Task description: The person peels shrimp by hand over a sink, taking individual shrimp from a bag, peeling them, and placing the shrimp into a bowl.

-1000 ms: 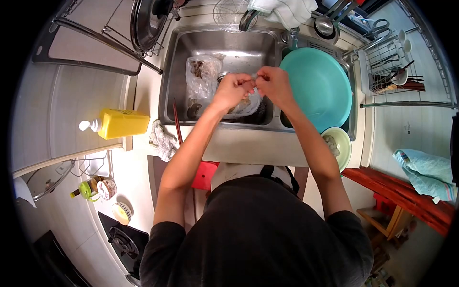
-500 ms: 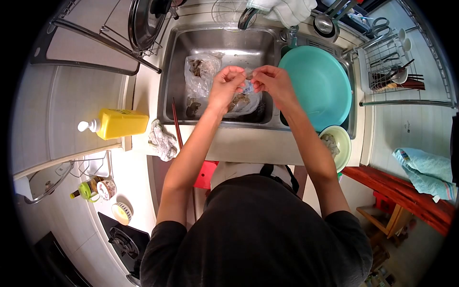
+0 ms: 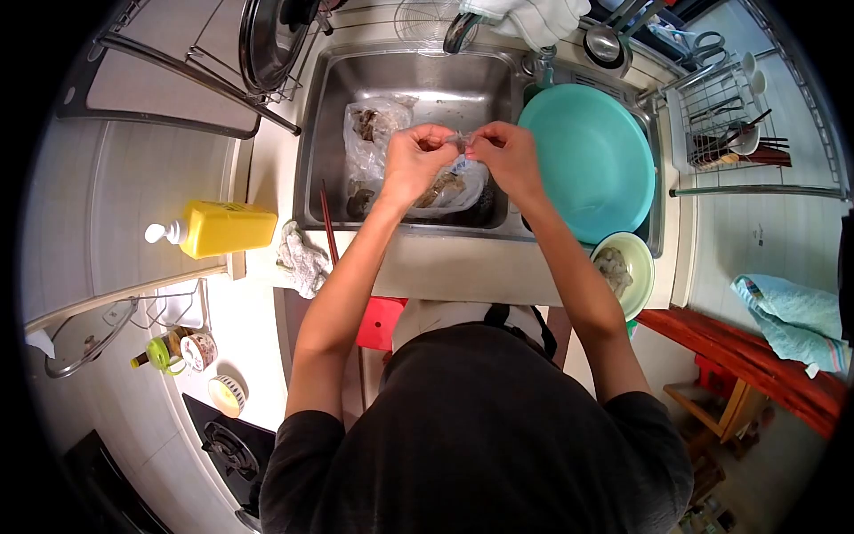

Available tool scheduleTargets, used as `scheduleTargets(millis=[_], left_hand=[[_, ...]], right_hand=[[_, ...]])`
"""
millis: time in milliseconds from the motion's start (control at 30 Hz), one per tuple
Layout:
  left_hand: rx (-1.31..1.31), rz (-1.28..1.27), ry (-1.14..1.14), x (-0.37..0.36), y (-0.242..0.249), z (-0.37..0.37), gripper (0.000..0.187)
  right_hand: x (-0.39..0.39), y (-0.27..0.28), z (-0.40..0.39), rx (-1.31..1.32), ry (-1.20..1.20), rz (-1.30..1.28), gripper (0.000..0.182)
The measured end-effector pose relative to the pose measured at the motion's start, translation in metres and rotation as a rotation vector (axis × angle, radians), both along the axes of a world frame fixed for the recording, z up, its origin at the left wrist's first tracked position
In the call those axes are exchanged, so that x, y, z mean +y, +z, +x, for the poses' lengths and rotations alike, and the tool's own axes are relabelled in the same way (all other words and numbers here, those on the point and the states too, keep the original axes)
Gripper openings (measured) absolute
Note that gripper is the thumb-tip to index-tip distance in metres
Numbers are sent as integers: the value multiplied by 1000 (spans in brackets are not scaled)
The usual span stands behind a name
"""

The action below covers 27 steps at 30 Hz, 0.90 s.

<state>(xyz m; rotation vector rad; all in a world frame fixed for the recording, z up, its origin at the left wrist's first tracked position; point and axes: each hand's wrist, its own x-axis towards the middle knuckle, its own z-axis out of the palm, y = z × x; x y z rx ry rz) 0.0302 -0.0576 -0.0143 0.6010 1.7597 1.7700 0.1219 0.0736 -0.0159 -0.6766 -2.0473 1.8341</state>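
Through the head camera I see my left hand point(image 3: 412, 167) and right hand point(image 3: 509, 160) meeting over the sink point(image 3: 427, 78), both sets of fingers pinching a small, translucent piece point(image 3: 458, 142) between them. It looks like shrimp, but it is too small for me to be sure. I judge that gripping it from both sides steadies it, and that holding it here lets drips fall into the sink.

Taking that piece as my clock's centre, a clear bag point(image 3: 447, 194) with brownish contents sits at six, almost beneath my fingers, and another plastic bag point(image 3: 366, 160) at nine; the walls probably contain any mess. The teal basin point(image 3: 587, 160) stands at three. At four, a pale green bowl point(image 3: 642, 289) holds greyish pieces point(image 3: 614, 271), apparently kept apart from the bags yet within reach. Chopsticks point(image 3: 329, 222) and a crumpled cloth point(image 3: 301, 262) lie towards eight, aside from my hands.
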Motion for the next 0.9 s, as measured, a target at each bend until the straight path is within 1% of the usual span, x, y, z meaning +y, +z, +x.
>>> scheduleTargets(millis=[133, 233, 300, 333, 400, 433, 500, 533, 600, 633, 700, 733, 800, 833, 867, 900], left_hand=[[-38, 9, -21, -4, -1, -4, 14], [-56, 13, -23, -8, -1, -8, 16], [-28, 3, -35, -15, 0, -12, 14], [-27, 3, -34, -18, 1, -14, 14], [-74, 45, -43, -22, 5, -15, 14], [-74, 45, -45, -22, 7, -14, 14], [-169, 90, -33, -21, 9, -13, 14], [-168, 90, -34, -21, 9, -13, 14], [-136, 86, -53, -21, 4, -11, 16], [-135, 87, -55, -21, 0, -11, 16], [190, -26, -45, -21, -1, -10, 15], [193, -23, -48, -22, 2, -8, 15], [509, -233, -49, -22, 13, 2, 15], [589, -255, -43, -21, 16, 5, 18], [647, -179, -15, -19, 21, 10, 16], [713, -222, -12, -16, 19, 10, 16]], right_hand=[[1, -1, -1, 15, -21, -36, 11], [5, -7, -3, 10, -54, 22, 11], [10, -10, -2, 82, -183, -18, 10], [12, -13, -1, 82, -182, -18, 10], [12, -15, 0, 80, -157, 211, 10], [11, -12, 3, 80, -158, 212, 10], [6, -4, 8, -99, 63, 351, 12], [4, -8, 7, -98, 62, 351, 12], [-3, -16, 2, 70, 56, 504, 15], [-5, -16, 0, 71, 54, 505, 15], [-10, -14, -2, 144, 42, 350, 15], [-12, -13, -4, 146, 39, 354, 15], [-13, -6, -8, -10, 84, 2, 13], [-16, 0, -8, -27, 80, -61, 12], [-20, 3, -9, -39, 71, -115, 11], [-22, -7, -14, 22, 31, -140, 11]])
